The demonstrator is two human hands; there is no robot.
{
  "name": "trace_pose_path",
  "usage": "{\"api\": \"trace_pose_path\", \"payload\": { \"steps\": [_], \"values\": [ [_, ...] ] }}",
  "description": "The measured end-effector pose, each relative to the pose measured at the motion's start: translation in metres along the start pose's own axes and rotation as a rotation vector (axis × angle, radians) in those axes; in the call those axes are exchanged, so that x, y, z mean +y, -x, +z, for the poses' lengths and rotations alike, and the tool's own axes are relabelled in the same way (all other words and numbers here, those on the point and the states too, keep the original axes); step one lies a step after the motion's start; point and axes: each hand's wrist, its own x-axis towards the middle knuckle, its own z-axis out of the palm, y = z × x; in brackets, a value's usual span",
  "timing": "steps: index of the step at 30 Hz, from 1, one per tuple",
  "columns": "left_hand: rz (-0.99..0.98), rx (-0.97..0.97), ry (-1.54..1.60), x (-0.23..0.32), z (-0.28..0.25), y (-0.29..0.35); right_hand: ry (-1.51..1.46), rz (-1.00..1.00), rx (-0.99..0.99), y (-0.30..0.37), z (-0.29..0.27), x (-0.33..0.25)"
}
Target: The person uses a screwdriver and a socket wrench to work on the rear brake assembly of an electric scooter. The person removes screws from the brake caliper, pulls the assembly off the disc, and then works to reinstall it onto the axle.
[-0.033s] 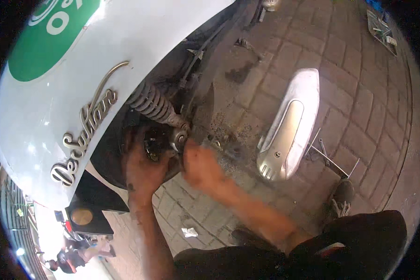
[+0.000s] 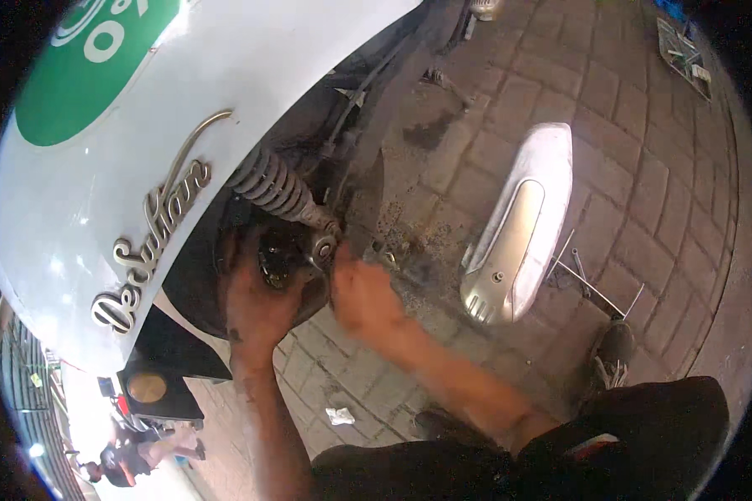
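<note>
Under the white scooter body panel (image 2: 167,100), a coil-spring shock absorber (image 2: 276,190) runs down to a round metal mount (image 2: 322,246). My left hand (image 2: 263,313) reaches in below it at the dark wheel. Its thumb and fingers lie either side of a greasy black part (image 2: 272,257); the fingertips are lost in shadow, so what it grips is unclear. Just right of the mount is my right hand (image 2: 363,292), fingers curled closed and slightly blurred. Whatever those fingers hold is hidden from view.
On the brick paving at right lies a long silver-and-white cover (image 2: 520,225). Beside it are thin metal rods (image 2: 589,288), near my shoe (image 2: 617,342). A crumpled white scrap (image 2: 339,416) lies lower centre. A tray of items (image 2: 685,58) stands far right; a person (image 2: 138,459) is at lower left.
My right hand has shifted slightly right, away from the metal mount, uncovering more of it. My left hand stays in place. The person in the background has moved a little.
</note>
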Motion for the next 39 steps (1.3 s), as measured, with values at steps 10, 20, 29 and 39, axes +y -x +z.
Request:
{"api": "trace_pose_path", "payload": {
  "steps": [10,20,29,39],
  "values": [
    [-0.015,0.051,-0.071,-0.019,0.009,0.000,-0.320,0.057,-0.099,-0.004,0.013,-0.006],
    [0.011,-0.063,-0.023,-0.002,0.001,0.003,0.108,0.146,-0.269,-0.011,-0.005,-0.008],
    [0.055,-0.180,0.048,-0.001,-0.002,-0.005,-0.463,0.089,-0.036,-0.002,0.018,-0.015],
    [0.066,-0.179,0.015,0.003,0.002,-0.009,-0.589,0.020,0.049,-0.003,0.020,-0.013]
  ]
}}
